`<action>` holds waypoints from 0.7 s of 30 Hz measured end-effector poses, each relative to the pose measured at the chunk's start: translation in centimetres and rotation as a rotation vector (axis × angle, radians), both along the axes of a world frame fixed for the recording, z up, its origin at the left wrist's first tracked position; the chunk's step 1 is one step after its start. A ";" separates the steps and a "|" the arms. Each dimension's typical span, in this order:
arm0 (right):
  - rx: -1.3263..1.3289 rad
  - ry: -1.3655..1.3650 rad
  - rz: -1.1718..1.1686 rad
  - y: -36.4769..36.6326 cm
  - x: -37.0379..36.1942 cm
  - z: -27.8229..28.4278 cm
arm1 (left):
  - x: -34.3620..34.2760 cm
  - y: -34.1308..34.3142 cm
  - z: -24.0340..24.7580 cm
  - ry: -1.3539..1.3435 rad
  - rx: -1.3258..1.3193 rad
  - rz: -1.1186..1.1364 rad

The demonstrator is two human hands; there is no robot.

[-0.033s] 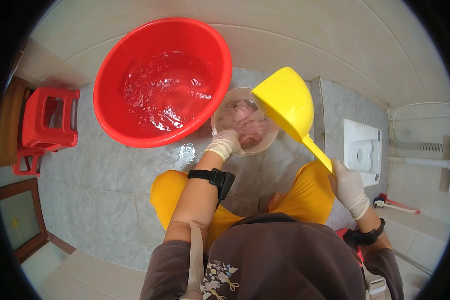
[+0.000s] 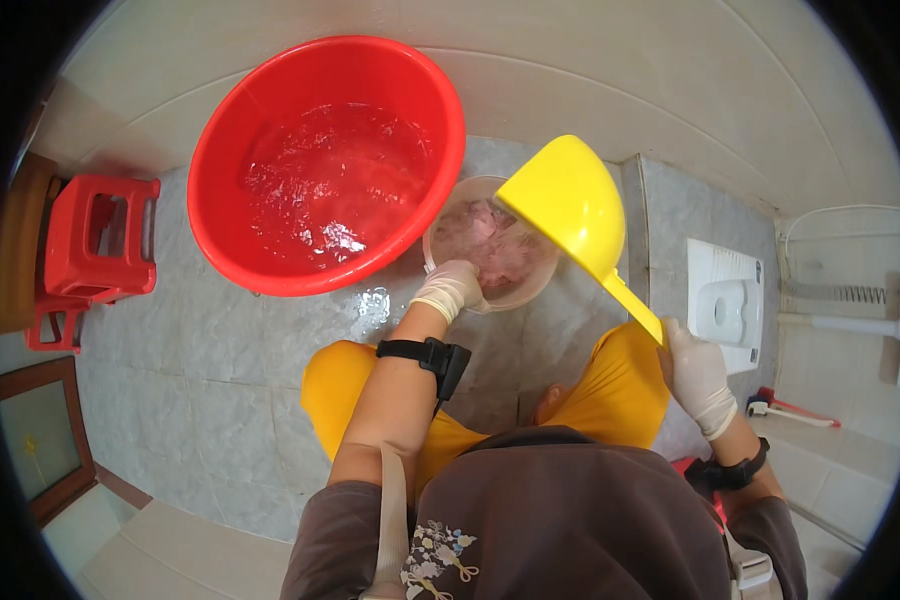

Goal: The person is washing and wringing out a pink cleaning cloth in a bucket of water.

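Observation:
My right hand (image 2: pixel 697 375), in a white glove, grips the handle of a yellow water dipper (image 2: pixel 572 205). The dipper is tipped over the right side of a pale translucent bucket (image 2: pixel 538 290), and its inside is turned out of sight. In the bucket lies wet pink stuff (image 2: pixel 495 245), cloth-like or meaty; I cannot tell which. My gloved left hand (image 2: pixel 452 288) is closed on the bucket's near-left rim, some fingertips hidden inside. A large red basin (image 2: pixel 208 205) with rippling water (image 2: pixel 340 185) stands to the left, its rim beside the bucket.
Red plastic stools (image 2: pixel 100 240) stand at the far left by a brown wooden piece. To the right a white squat toilet (image 2: pixel 722 305) is set in the floor, with a red-and-white brush-like tool (image 2: pixel 790 408) near it. A wet patch (image 2: pixel 372 308) shines on the grey tiles.
The yellow dipper has shifted slightly left over the bucket. The pink stuff looks more blurred, and the ripples in the basin differ. My left hand stays in place.

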State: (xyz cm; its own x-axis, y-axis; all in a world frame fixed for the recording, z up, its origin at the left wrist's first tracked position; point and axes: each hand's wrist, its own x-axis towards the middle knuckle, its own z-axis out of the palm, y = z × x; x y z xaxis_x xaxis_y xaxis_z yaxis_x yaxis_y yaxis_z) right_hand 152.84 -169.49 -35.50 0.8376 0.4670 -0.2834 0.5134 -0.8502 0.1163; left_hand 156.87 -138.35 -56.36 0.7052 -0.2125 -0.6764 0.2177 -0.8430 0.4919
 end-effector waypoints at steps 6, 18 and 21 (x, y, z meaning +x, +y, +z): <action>-0.043 -0.089 -0.045 0.2 1.2 0.6 | -0.2 0.0 0.6 -0.026 -0.011 -0.089; 1.112 1.014 -0.508 16.0 4.5 3.2 | -1.7 -1.3 2.4 -0.016 0.056 -0.168; 1.169 1.121 -0.403 21.4 4.4 0.3 | -4.1 -2.0 0.0 -0.943 0.228 -0.106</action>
